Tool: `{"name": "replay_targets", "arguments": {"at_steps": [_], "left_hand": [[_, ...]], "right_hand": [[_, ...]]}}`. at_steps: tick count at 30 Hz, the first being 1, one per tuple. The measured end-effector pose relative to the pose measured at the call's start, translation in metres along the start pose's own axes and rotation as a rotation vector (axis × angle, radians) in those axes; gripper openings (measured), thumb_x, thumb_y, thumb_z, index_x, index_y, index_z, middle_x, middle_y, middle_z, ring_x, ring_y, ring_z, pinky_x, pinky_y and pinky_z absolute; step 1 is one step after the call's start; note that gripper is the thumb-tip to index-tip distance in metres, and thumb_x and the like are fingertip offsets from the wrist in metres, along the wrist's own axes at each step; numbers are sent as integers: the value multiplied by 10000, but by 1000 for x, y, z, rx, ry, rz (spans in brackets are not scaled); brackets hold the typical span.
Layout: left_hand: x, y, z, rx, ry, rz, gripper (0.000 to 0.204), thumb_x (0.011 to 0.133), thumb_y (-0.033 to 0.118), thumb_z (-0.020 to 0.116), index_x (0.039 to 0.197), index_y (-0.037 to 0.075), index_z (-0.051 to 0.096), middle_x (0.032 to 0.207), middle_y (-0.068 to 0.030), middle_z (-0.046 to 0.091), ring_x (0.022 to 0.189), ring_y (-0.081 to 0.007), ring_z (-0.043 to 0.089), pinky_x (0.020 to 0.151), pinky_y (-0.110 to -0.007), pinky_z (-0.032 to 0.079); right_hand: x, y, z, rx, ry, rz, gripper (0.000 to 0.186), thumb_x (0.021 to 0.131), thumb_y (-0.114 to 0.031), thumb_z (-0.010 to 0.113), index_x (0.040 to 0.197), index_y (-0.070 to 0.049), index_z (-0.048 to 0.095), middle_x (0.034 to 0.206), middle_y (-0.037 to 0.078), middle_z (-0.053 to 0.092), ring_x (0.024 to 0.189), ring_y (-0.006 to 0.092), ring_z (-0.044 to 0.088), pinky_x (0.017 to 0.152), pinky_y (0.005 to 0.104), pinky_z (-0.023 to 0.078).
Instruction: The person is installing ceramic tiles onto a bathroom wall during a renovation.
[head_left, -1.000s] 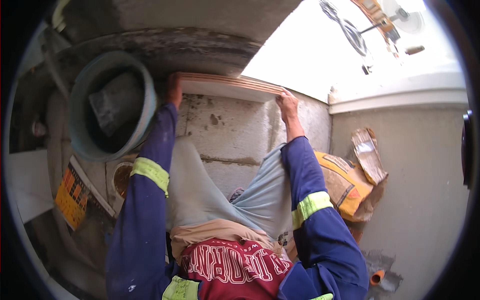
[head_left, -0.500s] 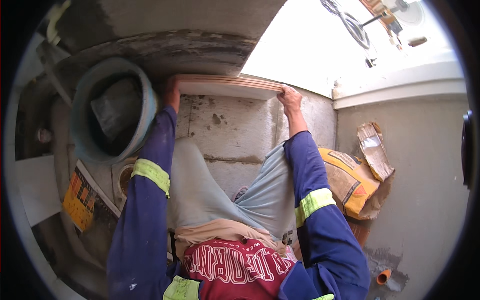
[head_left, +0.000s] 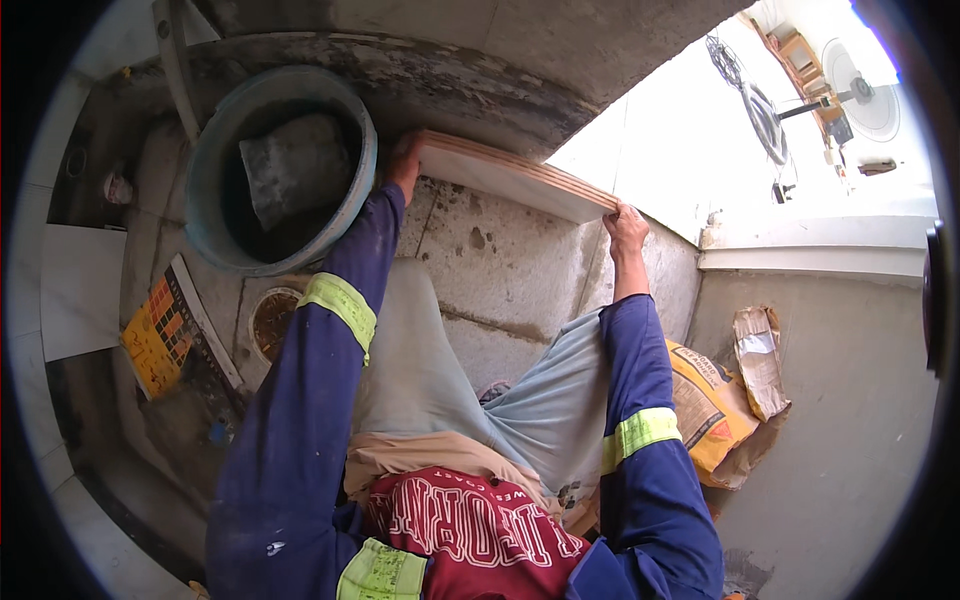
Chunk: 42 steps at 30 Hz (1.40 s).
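Note:
A stack of thin white-faced tiles [head_left: 510,183] with reddish-brown edges is held out in front of me, above the concrete floor [head_left: 490,255]. Its right end sits lower in view than its left. My left hand [head_left: 404,167] grips the left end, its fingers partly hidden beside the tub. At the right end, my right hand [head_left: 628,230] is closed around the corner. Both arms are stretched forward, and my bent knees lie between them.
Left of my left arm stands a blue tub [head_left: 205,215] with a grey block-like thing [head_left: 294,168] inside. Near it are a small round container [head_left: 270,322] and a yellow-and-black printed sheet or bag [head_left: 158,340]. A yellow-brown paper bag [head_left: 708,412] leans by the right wall.
The view has shifted, so the tub and both hands appear farther right. The tile stack, nearly level before, now slants down toward the right. Both hands keep their hold.

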<state>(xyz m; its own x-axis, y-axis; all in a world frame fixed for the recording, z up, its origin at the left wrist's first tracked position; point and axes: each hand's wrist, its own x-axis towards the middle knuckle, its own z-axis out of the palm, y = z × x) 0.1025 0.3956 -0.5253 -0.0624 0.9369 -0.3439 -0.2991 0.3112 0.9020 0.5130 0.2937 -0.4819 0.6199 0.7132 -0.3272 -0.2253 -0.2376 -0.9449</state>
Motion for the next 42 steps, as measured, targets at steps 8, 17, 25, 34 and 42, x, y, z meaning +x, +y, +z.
{"name": "replay_targets", "arguments": {"at_steps": [8, 17, 25, 34, 42], "left_hand": [[3, 0, -1, -72, 50, 15, 339, 856, 423, 681, 1073, 171, 616, 987, 43, 561, 846, -93, 471, 741, -287, 408], [8, 3, -8, -25, 35, -76, 391, 891, 395, 653, 1179, 142, 575, 1222, -24, 544, 1178, -194, 470, 1010, -394, 378], [2, 4, -5, -36, -54, -16, 573, 897, 427, 637, 1387, 168, 492, 1350, -36, 506, 1259, -205, 440, 1053, -380, 342], [-6, -2, 1, -374, -64, -57, 544, 916, 445, 585, 1379, 164, 532, 1399, 11, 488, 1298, -111, 359, 1061, -302, 255], [8, -7, -15, 163, 113, 198, 445, 954, 349, 560, 1268, 38, 612, 1283, -80, 619, 1196, -194, 556, 1026, -288, 394]], "right_hand": [[0, 0, 3, 0, 12, -2, 171, 899, -144, 637, 987, 3, 648, 844, 51, 594, 762, 157, 592, 706, 340, 582], [-2, 2, 8, -1, 39, -52, 173, 899, -137, 627, 942, 24, 674, 754, 38, 599, 662, 134, 573, 578, 298, 523], [-2, 1, 2, -21, 15, -65, 166, 896, -135, 633, 932, 23, 667, 769, 48, 594, 699, 144, 582, 630, 311, 550], [-1, 0, 6, -38, 23, -45, 172, 904, -145, 635, 959, 17, 650, 782, 41, 578, 729, 144, 574, 671, 314, 563], [-2, 9, 18, 7, -33, -68, 175, 886, -156, 660, 978, -9, 688, 823, 42, 640, 733, 141, 608, 629, 283, 536]]}}
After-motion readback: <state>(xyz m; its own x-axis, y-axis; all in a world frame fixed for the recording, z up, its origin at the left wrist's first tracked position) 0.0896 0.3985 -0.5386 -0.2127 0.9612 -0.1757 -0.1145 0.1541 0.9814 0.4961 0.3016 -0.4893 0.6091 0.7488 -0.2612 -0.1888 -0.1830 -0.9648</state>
